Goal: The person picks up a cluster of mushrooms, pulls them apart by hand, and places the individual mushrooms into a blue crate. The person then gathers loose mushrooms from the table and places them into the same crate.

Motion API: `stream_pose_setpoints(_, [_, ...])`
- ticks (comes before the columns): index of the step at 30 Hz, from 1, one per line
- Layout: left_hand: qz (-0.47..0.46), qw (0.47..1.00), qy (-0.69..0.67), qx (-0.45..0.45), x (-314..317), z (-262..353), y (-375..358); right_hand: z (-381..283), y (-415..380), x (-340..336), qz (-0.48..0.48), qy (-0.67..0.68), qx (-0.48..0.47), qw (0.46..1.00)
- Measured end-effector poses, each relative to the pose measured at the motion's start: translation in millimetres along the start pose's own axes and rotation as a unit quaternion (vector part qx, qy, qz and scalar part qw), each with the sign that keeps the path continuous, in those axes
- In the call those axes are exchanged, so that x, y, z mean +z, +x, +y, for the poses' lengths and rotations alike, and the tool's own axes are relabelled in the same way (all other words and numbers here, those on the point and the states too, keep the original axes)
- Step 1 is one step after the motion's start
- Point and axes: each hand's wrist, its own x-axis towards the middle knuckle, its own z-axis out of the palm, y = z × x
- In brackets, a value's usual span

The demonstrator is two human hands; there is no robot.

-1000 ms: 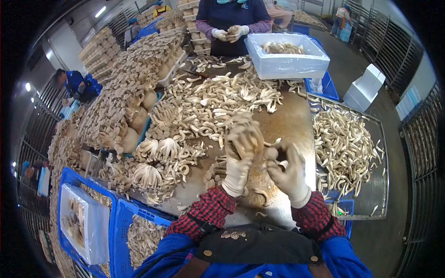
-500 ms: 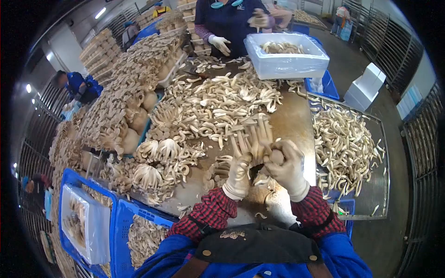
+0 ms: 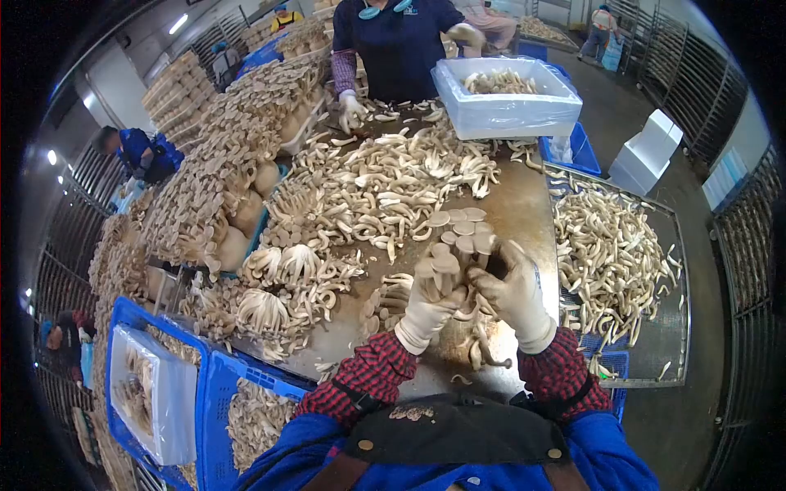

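Observation:
In front of my chest, my gloved left hand (image 3: 427, 309) is wrapped round a mushroom cluster (image 3: 463, 235) with grey-brown caps facing up. My gloved right hand (image 3: 516, 293) is closed at the cluster's right side, its fingertips near the stems. Loose mushrooms (image 3: 481, 331) hang or lie just beneath the two hands; whether they still join the cluster cannot be made out. Left of my left hand, a few more mushrooms (image 3: 385, 307) rest on the metal table (image 3: 524, 204). A large pile of separated mushrooms (image 3: 385, 180) covers the table beyond.
On the right, a mesh tray (image 3: 675, 327) holds many loose mushrooms. A lined white box (image 3: 512, 114) stands at the table's far side, near a co-worker (image 3: 393, 49). Uncut mushroom blocks (image 3: 221, 164) line the left. Blue crates (image 3: 213, 409) sit at lower left.
The cluster has tipped so its caps now face up, and loose mushrooms have appeared below my hands. The co-worker's gloved hand has moved down to the table.

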Motion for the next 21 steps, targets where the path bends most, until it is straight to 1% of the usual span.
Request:
stream_pose_setpoints(1, [0.001,1.0,0.001,0.0,-5.6,-21.7,-6.8,-2.6,-1.8,0.1,-0.001,0.001,-0.001,1.0])
stream_pose_setpoints(2, [0.097,0.984,-0.147,-0.028,0.4,-18.2,-8.1,-9.4,-5.1,-0.3,0.002,0.021,0.019,1.0])
stream_pose_setpoints(3, [0.19,0.936,-0.291,-0.052,3.9,-14.2,-6.5,-13.5,-8.4,0.4,0.004,0.041,0.037,0.998])
stream_pose_setpoints(4, [0.176,0.947,-0.268,0.016,10.9,-10.5,-7.6,4.3,-15.5,9.0,0.032,0.072,-0.037,0.996])
stream_pose_setpoints(5, [-0.077,0.89,-0.442,0.08,-13.9,-26.9,-3.1,14.2,-25.0,14.1,0.051,0.143,-0.038,0.988])
stream_pose_setpoints(6, [0.034,0.931,-0.363,0.014,-4.1,-1.0,-3.6,12.4,-26.7,10.3,0.054,0.179,-0.015,0.982])
stream_pose_setpoints(7, [0.143,0.949,-0.277,-0.053,9.8,25.4,-4.3,8.3,-27.6,5.3,0.057,0.214,0.008,0.975])
stream_pose_setpoints(8, [0.194,0.92,-0.326,-0.093,15.5,38.2,4.9,3.7,-21.7,1.4,0.057,0.213,0.008,0.975])
stream_pose_setpoints(9, [0.192,0.92,-0.327,-0.096,16.3,30.5,5.0,-1.5,-11.3,-1.9,0.054,0.134,-0.02,0.989])
stream_pose_setpoints(10, [0.184,0.944,-0.262,-0.075,15.8,17.3,4.1,-4.0,-6.1,-3.5,0.052,0.055,-0.046,0.996])
stream_pose_setpoints(11, [0.176,0.963,-0.195,-0.052,18.5,14.4,4.6,-1.1,-5.7,-1.7,0.055,0.054,-0.044,0.996])
stream_pose_setpoints(12, [0.193,0.972,-0.111,-0.07,23.5,13.5,-2.5,6.5,-3.9,3.0,0.02,0.19,0.076,0.979])
stream_pose_setpoints(13, [0.192,0.972,-0.112,-0.07,23.1,12.0,-3.1,15.8,-2.6,8.9,-0.018,0.321,0.192,0.927])
stream_pose_setpoints(14, [0.169,0.981,-0.081,-0.043,23.8,19.0,-3.0,19.8,-0.7,14.9,-0.021,0.344,0.155,0.926])
stream_pose_setpoints(15, [0.146,0.988,-0.05,-0.016,23.7,22.8,-3.9,21.7,-2.1,15.9,-0.024,0.344,0.157,0.926])
stream_pose_setpoints(17, [0.153,0.987,-0.038,-0.006,26.1,23.3,-2.0,18.5,-1.8,16.5,-0.019,0.326,0.141,0.935])
stream_pose_setpoints(18, [0.147,0.986,-0.078,-0.017,28.0,24.8,-0.5,16.2,-2.1,17.2,-0.019,0.327,0.143,0.934])
stream_pose_setpoints(19, [0.14,0.983,-0.119,-0.028,30.1,26.8,1.2,14.0,-2.5,17.3,0.017,0.278,0.109,0.954])
stream_pose_setpoints(20, [0.132,0.98,-0.14,-0.042,32.9,35.1,4.8,13.1,-2.8,16.8,0.053,0.226,0.074,0.97])
stream_pose_setpoints(21, [0.132,0.98,-0.142,-0.042,34.6,30.9,5.2,17.5,-2.8,19.5,0.053,0.224,0.075,0.97])
